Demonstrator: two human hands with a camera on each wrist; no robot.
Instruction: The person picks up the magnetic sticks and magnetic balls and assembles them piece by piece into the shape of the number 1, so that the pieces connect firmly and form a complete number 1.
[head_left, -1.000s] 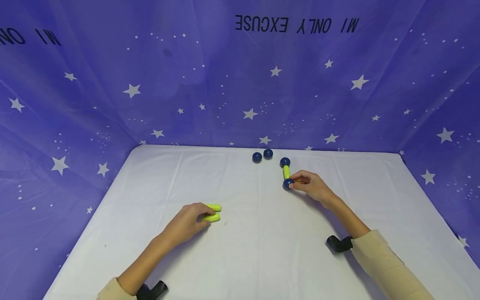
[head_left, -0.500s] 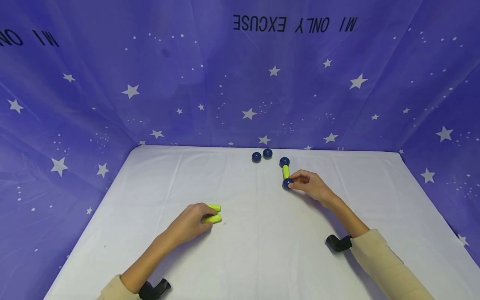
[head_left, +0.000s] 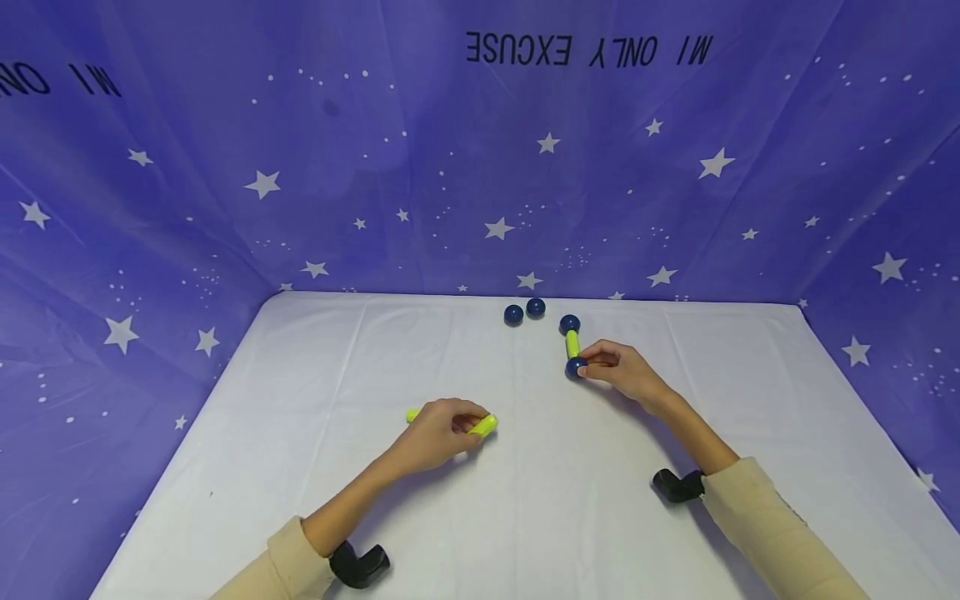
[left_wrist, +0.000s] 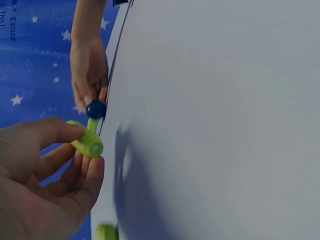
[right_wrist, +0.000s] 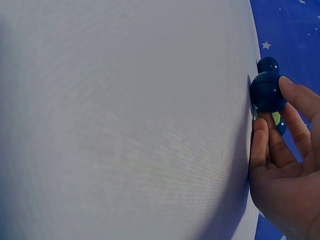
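Note:
My left hand (head_left: 435,435) pinches a yellow-green magnetic rod (left_wrist: 89,143) between thumb and fingers, off the table; a pale round spot shows at the rod's end in the left wrist view. Behind that hand, a second rod (head_left: 412,415) lies on the cloth, partly covered. My right hand (head_left: 626,377) pinches a dark blue ball (right_wrist: 268,92). That ball sits at the near end of a yellow-green rod (head_left: 573,343), whose far end bears another blue ball (head_left: 570,324). The two hands are apart.
Two loose blue balls (head_left: 513,315) stand near the back edge of the white-covered table (head_left: 585,500). A purple star-printed curtain (head_left: 375,150) rises behind and at both sides. Black wrist-worn devices (head_left: 360,565) are at both sleeves.
My left hand has taken one rod off the table and moved right with it, leaving the other rod behind. The right hand and its joined balls and rod stay where they were.

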